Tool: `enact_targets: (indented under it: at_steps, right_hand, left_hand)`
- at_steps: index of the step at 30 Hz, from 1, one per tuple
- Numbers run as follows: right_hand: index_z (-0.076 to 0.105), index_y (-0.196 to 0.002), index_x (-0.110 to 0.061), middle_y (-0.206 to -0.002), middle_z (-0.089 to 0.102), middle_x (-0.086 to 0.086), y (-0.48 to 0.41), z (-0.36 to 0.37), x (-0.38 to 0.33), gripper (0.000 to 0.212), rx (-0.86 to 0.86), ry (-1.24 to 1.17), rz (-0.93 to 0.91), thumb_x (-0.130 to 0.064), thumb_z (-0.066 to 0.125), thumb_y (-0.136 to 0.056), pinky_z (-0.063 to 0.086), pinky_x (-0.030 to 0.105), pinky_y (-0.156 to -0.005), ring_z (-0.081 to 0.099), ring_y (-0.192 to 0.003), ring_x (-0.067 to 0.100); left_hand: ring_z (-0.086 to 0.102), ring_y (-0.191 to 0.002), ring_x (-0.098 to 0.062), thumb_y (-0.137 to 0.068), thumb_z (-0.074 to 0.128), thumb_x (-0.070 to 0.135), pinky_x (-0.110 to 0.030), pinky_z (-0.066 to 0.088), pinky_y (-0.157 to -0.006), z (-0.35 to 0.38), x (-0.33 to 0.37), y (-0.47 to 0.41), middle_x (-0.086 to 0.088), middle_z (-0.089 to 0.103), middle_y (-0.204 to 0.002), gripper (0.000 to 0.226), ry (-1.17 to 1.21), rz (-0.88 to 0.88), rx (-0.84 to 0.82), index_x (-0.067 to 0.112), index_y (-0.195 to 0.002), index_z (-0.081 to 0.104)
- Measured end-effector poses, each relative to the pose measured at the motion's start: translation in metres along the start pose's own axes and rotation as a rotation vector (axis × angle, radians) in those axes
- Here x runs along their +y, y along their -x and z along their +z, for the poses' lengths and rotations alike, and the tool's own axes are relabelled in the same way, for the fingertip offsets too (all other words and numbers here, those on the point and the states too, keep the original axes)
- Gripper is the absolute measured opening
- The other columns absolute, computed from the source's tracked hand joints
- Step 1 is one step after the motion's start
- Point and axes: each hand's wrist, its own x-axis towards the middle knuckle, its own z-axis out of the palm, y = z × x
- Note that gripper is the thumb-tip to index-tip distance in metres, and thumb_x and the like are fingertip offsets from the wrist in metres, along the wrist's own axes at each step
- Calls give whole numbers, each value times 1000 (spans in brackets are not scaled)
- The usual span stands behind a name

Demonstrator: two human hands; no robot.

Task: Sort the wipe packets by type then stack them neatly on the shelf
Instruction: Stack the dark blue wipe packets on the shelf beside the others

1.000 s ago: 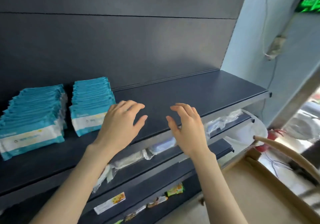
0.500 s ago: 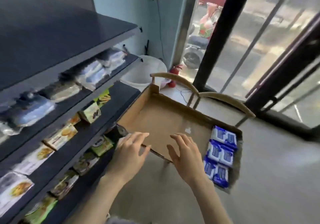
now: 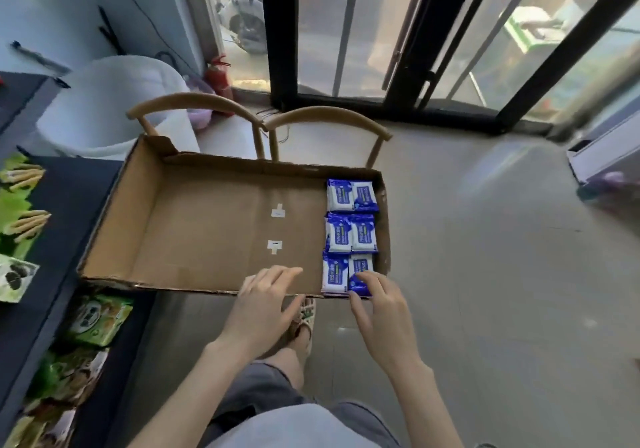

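Since the wide head view cut the left side off, only part of the dark shelf (image 3: 69, 205) showed, and its green snack packs (image 3: 97, 319) were blurred, labels unreadable. Grey tiled floor (image 3: 485, 274) filled the room, with black-framed glass doors (image 3: 346, 32) behind. A shallow cardboard box (image 3: 207, 226) sat in front of two wooden chairs (image 3: 325, 115); only their curved backs showed, seats hidden. The box was mostly bare, with two white tape bits on its base. A white bucket (image 3: 104, 101) stood behind it, partly hidden. Six wipe packets (image 3: 349, 233), blue with white panels and print too small to read, lay flat in two columns of three against the box's right wall, touching each other; could not tell if more lay beneath. The left hand (image 3: 263, 309) hovered over the near rim, fingers (image 3: 284, 273) apart and relaxed, holding nothing. The right hand (image 3: 384, 316) was at the nearest right packet (image 3: 362, 264), fingers spread on top and thumb at its near edge; could not tell grip from touch.
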Motion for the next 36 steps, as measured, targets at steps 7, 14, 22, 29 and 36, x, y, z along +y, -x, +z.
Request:
enact_targets:
  at_steps: [7, 14, 22, 29, 36]
  right_hand:
    - [57, -126, -8, -125, 59, 6, -94, 8, 42, 35, -167, -22, 126, -18, 59, -92, 42, 32, -99, 52, -116, 22]
    - [56, -126, -11, -125, 58, 5, -171, 23, 100, 33, -301, -8, 259, -21, 54, -95, 39, 29, -94, 51, -113, 22]
    - [57, -122, -11, -121, 59, 4, -214, 77, 181, 29, -501, -82, 458, -23, 52, -95, 42, 30, -88, 53, -111, 21]
    - [48, -131, -5, -128, 56, 11, -216, 147, 244, 41, -689, -196, 661, -20, 56, -93, 43, 30, -95, 53, -116, 23]
    - [27, -143, -5, -141, 38, 13, -201, 203, 267, 65, -709, -175, 738, -18, 62, -89, 30, 36, -108, 36, -130, 28]
  left_hand:
    - [42, -126, -9, -96, 50, 31, -27, 25, -107, 19, 3, -124, 8, 49, -136, 43, 49, -52, -164, 24, -138, 43]
    - [49, -118, -14, -96, 51, 28, -31, 37, -101, 71, -1, -209, 3, 54, -129, 40, 111, -165, -369, 20, -135, 46]
    - [57, -103, -18, -91, 57, 20, -37, 46, -90, 174, -18, -253, -2, 60, -114, 35, 286, -518, -429, 14, -125, 52]
    - [53, -109, -25, -88, 63, 17, -35, 43, -94, 276, -32, -249, -11, 53, -123, 46, 460, -1046, -322, 7, -130, 46]
    - [40, -127, -26, -80, 72, 31, -44, 35, -104, 334, -58, -242, -11, 43, -136, 70, 377, -1164, -238, 11, -138, 37]
